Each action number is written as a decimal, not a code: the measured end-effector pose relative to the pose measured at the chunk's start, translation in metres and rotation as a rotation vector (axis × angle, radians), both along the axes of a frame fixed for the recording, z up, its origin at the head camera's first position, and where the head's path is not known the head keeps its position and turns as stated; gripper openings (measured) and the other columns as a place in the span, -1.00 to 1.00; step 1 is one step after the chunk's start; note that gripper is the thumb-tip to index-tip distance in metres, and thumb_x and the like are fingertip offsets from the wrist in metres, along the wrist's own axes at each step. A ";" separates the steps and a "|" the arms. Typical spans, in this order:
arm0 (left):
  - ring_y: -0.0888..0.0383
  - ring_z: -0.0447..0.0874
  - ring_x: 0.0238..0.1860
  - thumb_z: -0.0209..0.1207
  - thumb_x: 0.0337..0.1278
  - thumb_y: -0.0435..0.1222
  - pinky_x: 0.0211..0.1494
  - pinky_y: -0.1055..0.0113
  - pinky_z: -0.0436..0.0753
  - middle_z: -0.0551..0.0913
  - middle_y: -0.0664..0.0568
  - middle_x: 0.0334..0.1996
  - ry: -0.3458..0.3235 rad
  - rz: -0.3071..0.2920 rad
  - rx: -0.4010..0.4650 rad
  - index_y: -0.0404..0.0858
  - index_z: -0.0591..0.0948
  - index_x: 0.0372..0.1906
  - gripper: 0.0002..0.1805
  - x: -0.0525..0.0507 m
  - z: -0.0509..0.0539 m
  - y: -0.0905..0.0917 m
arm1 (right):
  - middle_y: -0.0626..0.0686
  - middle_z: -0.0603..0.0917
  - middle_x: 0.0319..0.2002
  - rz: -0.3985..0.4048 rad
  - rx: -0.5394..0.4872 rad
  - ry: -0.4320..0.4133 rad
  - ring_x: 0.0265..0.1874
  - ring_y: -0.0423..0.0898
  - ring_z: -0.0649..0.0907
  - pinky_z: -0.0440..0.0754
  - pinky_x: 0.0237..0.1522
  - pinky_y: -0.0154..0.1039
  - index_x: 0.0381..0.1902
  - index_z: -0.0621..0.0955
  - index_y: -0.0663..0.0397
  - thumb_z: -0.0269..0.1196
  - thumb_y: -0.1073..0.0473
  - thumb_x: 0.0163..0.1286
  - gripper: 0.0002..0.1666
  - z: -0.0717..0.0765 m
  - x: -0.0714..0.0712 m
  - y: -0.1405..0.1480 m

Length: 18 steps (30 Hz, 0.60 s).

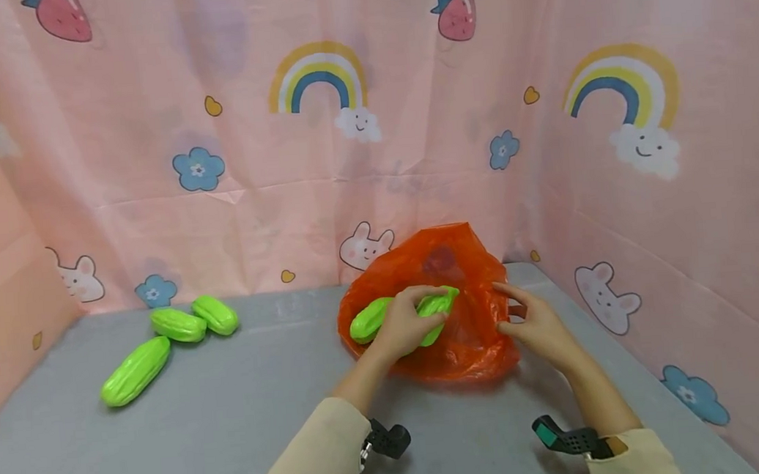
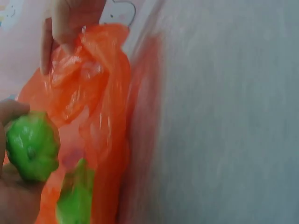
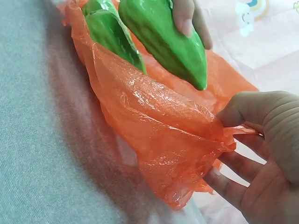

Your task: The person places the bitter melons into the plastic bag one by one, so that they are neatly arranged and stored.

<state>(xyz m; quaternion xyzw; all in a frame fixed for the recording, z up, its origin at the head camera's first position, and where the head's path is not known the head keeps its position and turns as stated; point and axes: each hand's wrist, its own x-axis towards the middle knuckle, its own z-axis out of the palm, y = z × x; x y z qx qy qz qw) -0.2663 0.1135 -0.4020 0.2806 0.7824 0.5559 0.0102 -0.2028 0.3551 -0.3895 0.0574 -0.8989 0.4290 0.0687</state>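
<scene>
My left hand [image 1: 404, 329] grips a bright green ridged gourd [image 1: 439, 312] at the mouth of an orange plastic bag [image 1: 470, 359]. Inside the bag, left of that hand, lies another green gourd [image 1: 368, 322], partly hidden by the hand in the head view. The right wrist view shows green gourds [image 3: 112, 35] resting against the bag's inner side, beneath the held one. With thumb and fingers, my right hand [image 1: 541, 328] pinches the right edge of the bag, and the plastic is bunched [image 3: 226, 137] there.
Three more green gourds lie on the grey tabletop [image 1: 261, 436] at the left: a long one [image 1: 136, 371] nearer me, and two shorter ones [image 1: 178, 325] near the back. A pink patterned curtain [image 1: 272, 215] encloses the back and sides.
</scene>
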 end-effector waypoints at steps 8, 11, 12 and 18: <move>0.23 0.54 -0.13 0.34 0.23 -0.24 -0.15 0.49 0.62 0.70 0.05 0.08 -0.059 0.015 0.046 -0.07 0.71 0.15 -0.63 0.004 -0.007 0.016 | 0.33 0.31 0.48 0.001 -0.018 -0.012 0.32 0.40 0.48 0.68 0.14 0.10 0.56 0.24 0.12 0.28 0.25 0.38 -0.15 -0.001 -0.001 0.000; 0.24 0.54 -0.16 0.33 0.24 -0.25 -0.17 0.51 0.60 0.71 0.04 0.08 -0.070 0.010 0.033 -0.08 0.72 0.14 -0.64 0.005 -0.010 0.019 | 0.33 0.31 0.49 0.004 -0.023 -0.014 0.32 0.40 0.47 0.68 0.15 0.12 0.56 0.23 0.12 0.28 0.24 0.38 -0.15 -0.001 -0.001 0.000; 0.23 0.55 -0.16 0.33 0.24 -0.26 -0.17 0.51 0.60 0.71 0.03 0.08 -0.071 0.003 0.026 -0.08 0.71 0.14 -0.64 0.006 -0.011 0.019 | 0.33 0.31 0.49 0.004 -0.021 -0.014 0.32 0.40 0.47 0.67 0.15 0.12 0.56 0.23 0.12 0.28 0.24 0.38 -0.15 -0.001 -0.001 0.000; 0.20 0.55 -0.09 0.31 0.25 -0.28 -0.08 0.49 0.62 0.72 0.05 0.08 -0.052 0.006 -0.011 -0.10 0.72 0.13 -0.65 0.009 -0.016 0.025 | 0.33 0.31 0.49 -0.004 -0.006 -0.012 0.32 0.40 0.48 0.66 0.16 0.14 0.56 0.24 0.12 0.29 0.23 0.38 -0.15 -0.001 -0.001 0.000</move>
